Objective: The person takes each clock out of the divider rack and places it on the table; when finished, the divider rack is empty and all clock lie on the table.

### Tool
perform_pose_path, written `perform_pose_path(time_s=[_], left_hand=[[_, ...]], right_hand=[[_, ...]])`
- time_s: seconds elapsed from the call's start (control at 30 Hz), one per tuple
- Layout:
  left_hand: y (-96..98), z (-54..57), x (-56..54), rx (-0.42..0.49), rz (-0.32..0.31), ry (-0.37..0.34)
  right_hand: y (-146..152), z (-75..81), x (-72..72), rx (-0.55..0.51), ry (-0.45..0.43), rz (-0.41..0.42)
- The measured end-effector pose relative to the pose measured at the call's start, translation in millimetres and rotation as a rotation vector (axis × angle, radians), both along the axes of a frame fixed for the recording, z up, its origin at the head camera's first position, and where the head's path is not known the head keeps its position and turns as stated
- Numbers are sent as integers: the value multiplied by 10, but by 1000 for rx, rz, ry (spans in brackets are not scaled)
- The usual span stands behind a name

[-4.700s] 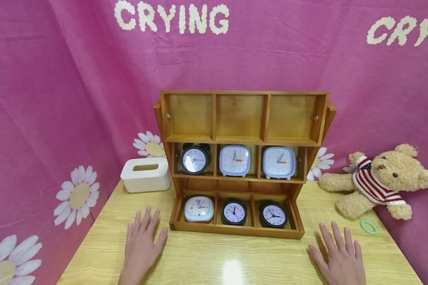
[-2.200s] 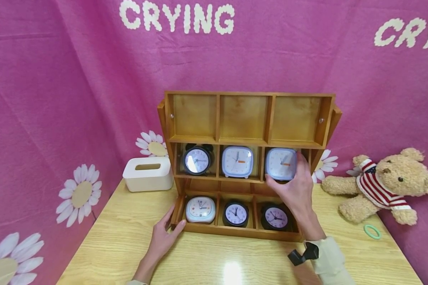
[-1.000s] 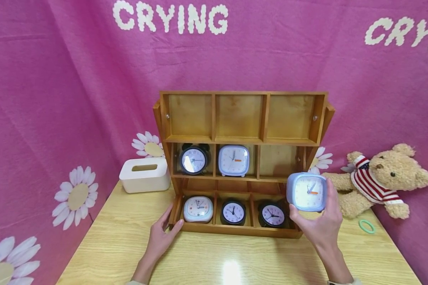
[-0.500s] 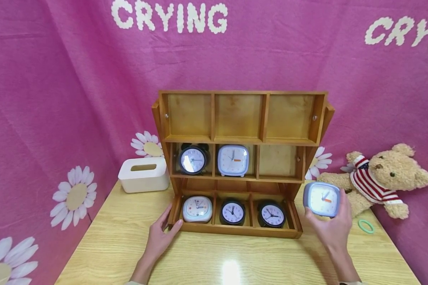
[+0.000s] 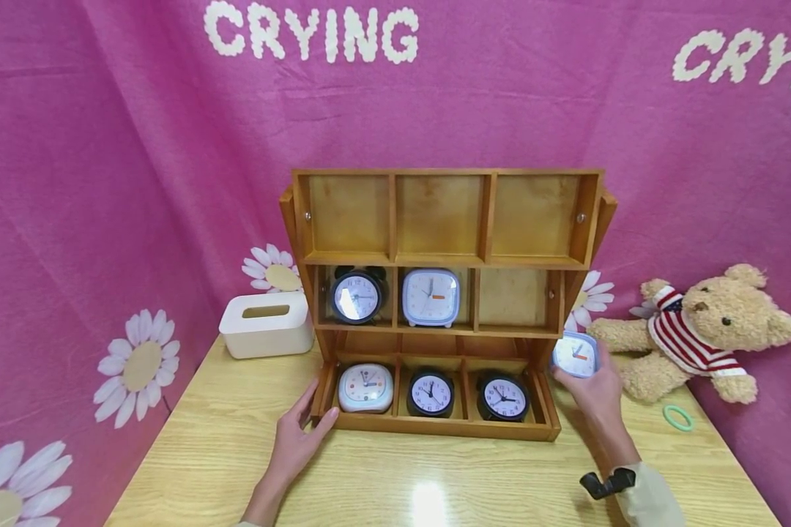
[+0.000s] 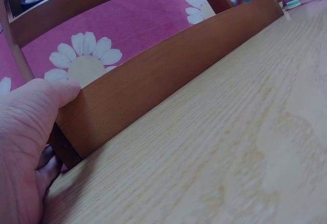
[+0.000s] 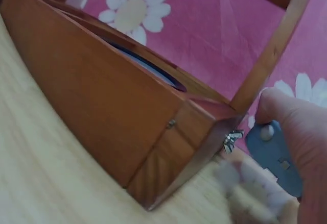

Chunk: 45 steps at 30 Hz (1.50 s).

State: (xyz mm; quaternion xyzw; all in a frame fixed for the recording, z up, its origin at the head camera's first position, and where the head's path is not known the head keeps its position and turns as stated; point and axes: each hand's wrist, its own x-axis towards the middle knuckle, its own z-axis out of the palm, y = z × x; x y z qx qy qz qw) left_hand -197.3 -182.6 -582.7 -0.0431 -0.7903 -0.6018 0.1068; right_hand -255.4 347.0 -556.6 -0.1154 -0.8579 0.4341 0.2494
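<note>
My right hand (image 5: 598, 391) holds a blue square alarm clock (image 5: 576, 354) just right of the three-tier wooden shelf (image 5: 442, 424), thumb on one side and fingers on the other. In the right wrist view the underside of the blue clock (image 7: 273, 155) shows beside the shelf's end. At the shelf's lower left corner, my left hand (image 5: 296, 439) grips the wood, thumb on the front board (image 6: 153, 76). A second blue square clock (image 5: 431, 297) and a black twin-bell clock (image 5: 357, 296) stand in the middle tier, whose right compartment (image 5: 513, 297) is bare.
In the bottom tier sit a pale oval clock (image 5: 365, 387) and two black round clocks, one in the middle (image 5: 431, 393) and one at right (image 5: 503, 397). A white tissue box (image 5: 268, 337) stands left; a teddy bear (image 5: 699, 329) and green ring (image 5: 679, 418) lie right.
My right hand has taken the blue clock from the middle tier's right compartment, carried it rightward, then back beside the shelf. My left hand went from the table to the shelf's corner.
</note>
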Motion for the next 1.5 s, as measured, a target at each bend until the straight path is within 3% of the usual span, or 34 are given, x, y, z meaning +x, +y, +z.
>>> perform_pose_path(time_s=[0.23, 0.5, 0.73, 0.97, 1.3, 1.5], left_hand=[[19, 2, 1, 2, -10, 24], [17, -10, 25, -6, 3, 14], [22, 8, 27, -3, -3, 10], [-2, 2, 8, -8, -3, 20], [-7, -32, -1, -2, -8, 31], [-3, -26, -5, 0, -10, 32]], right_hand=[[93, -79, -166, 22, -71, 36], [108, -75, -223, 57, -149, 28], [103, -63, -194, 72, -117, -18], [81, -61, -208, 166, -4, -93], [57, -58, -210, 118, 16, -101], [34, 58, -116, 63, 57, -104]])
